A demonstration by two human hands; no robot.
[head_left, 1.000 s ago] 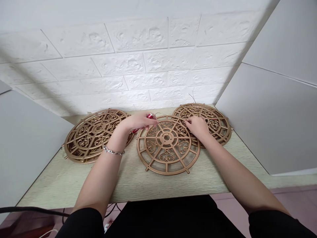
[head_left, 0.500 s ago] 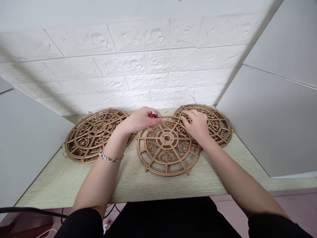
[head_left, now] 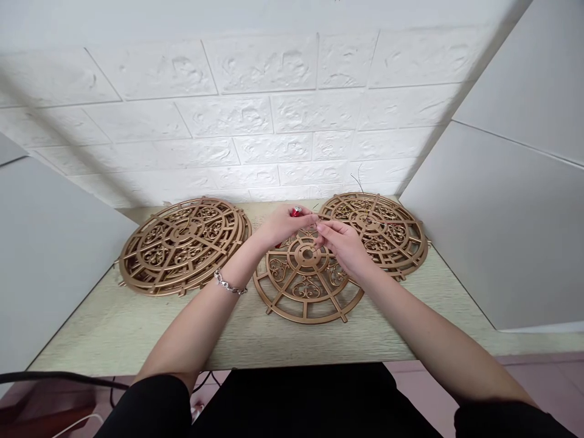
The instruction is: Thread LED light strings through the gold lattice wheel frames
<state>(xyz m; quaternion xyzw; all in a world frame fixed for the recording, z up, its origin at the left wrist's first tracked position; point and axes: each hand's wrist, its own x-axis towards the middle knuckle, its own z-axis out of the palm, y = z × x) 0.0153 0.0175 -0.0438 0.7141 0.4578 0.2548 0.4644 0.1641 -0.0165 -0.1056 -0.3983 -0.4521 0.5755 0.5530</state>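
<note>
Mid-frame, the left hand (head_left: 283, 225) curls fingers round one red tool (head_left: 295, 212); the right hand (head_left: 343, 241) pinches tight, contents unclear. One gold disc (head_left: 306, 266) lies below, two stacks (head_left: 196, 230) flanking.

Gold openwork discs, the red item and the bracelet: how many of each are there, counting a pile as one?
Gold disc piles, one on the left, one on the right: 2
Middle gold disc: 1
Red item in the left hand: 1
Silver bracelet: 1
Total: 5
</note>
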